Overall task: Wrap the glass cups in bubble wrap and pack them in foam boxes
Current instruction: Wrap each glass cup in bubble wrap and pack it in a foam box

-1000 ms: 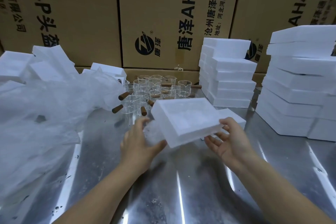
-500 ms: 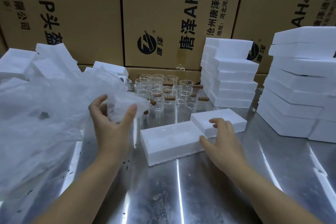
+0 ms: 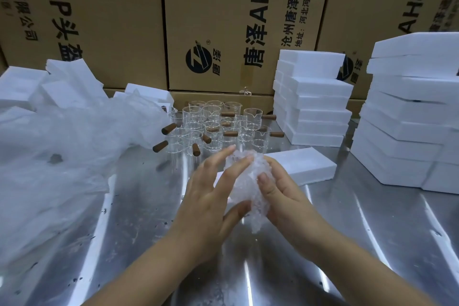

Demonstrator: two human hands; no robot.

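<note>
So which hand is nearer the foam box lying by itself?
Right. The right hand is just in front of the foam box; the left hand is farther left.

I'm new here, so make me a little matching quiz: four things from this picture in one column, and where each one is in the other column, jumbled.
1 bubble wrap
2 glass cups
3 stacked foam boxes
4 cardboard cartons

A brown, behind the table
B held between left hand and right hand
C white, on the table's right
D clustered mid-table, beyond the hands

Pairs: 1-B, 2-D, 3-C, 4-A
</note>
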